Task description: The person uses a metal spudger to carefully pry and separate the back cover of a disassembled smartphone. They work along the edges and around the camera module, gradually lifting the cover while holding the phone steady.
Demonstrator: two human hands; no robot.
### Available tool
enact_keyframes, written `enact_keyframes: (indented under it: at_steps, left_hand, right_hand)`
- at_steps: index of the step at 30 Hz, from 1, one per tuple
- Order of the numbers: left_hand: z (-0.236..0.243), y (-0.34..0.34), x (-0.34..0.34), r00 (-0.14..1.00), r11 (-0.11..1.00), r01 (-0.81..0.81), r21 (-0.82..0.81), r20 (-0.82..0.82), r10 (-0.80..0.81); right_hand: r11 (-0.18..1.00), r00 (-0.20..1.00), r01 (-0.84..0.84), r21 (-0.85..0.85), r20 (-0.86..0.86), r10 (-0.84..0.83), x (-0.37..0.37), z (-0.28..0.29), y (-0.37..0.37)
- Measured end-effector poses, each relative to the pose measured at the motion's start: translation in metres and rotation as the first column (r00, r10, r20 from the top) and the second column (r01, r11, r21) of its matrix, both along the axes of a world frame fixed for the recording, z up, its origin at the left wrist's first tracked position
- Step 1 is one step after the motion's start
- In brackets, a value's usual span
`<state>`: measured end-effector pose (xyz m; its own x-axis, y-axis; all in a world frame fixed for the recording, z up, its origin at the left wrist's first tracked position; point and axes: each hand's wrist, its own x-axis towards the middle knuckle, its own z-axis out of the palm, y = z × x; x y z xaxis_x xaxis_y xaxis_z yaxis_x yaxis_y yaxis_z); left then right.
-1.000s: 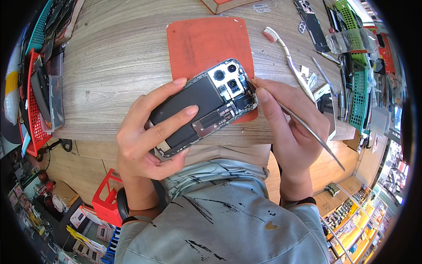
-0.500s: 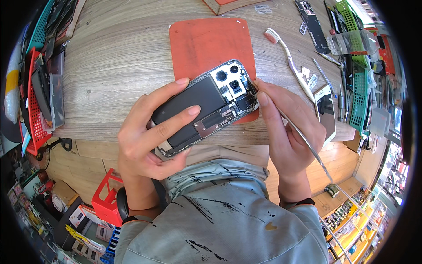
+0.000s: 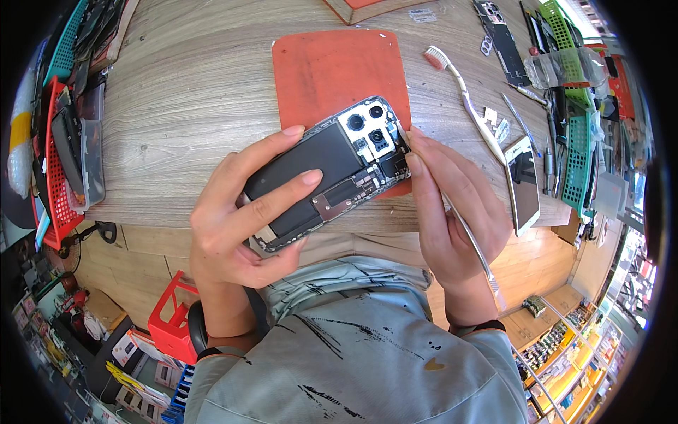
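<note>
Left hand (image 3: pixel 240 219) is closed around the opened phone (image 3: pixel 335 166) — thumb on the near edge, fingertips at the far edge, one finger laid across the black battery (image 3: pixel 291 166) — while the right hand (image 3: pixel 459 212) pinches a slim metal tool (image 3: pixel 484 263) between thumb and finger at the phone's right end, tip contact too hidden to tell. Phone is held aslant, cameras (image 3: pixel 356 122) toward far right, over the near part of the red mat (image 3: pixel 339 71). Right of the mat: toothbrush (image 3: pixel 462 99) on the wooden table (image 3: pixel 183 92), white-framed phone (image 3: pixel 524 187) nearer.
</note>
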<state>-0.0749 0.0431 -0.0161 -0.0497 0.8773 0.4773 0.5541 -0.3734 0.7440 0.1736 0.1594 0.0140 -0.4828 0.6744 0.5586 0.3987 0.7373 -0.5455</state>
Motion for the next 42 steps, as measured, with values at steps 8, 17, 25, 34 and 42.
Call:
enact_keyframes:
  at_steps: [8,17,25,34,42]
  left_hand:
    - [-0.002,0.000,0.002,1.000,1.000,-0.012,0.001,0.009,0.012]
    - [-0.001,-0.001,0.001,1.000,1.000,-0.003,-0.004,0.003,0.003]
    - [-0.001,0.000,0.002,1.000,1.000,-0.009,0.005,0.007,0.009]
    - [-0.001,0.001,0.002,1.000,1.000,-0.003,0.011,0.000,0.003]
    - [-0.001,-0.001,0.001,1.000,1.000,-0.012,-0.005,0.003,0.012]
  right_hand:
    - [1.000,1.000,0.017,-0.016,0.017,-0.017,-0.003,-0.001,-0.004]
    - [0.988,1.000,-0.025,-0.149,-0.017,0.023,0.003,0.009,0.006]
    - [0.986,0.999,-0.035,-0.160,-0.008,0.034,0.003,0.012,0.010]
    - [0.988,0.999,0.011,-0.152,-0.029,-0.016,0.002,0.008,0.010]
    - [0.988,0.991,0.027,-0.154,-0.125,-0.046,0.002,0.003,0.013]
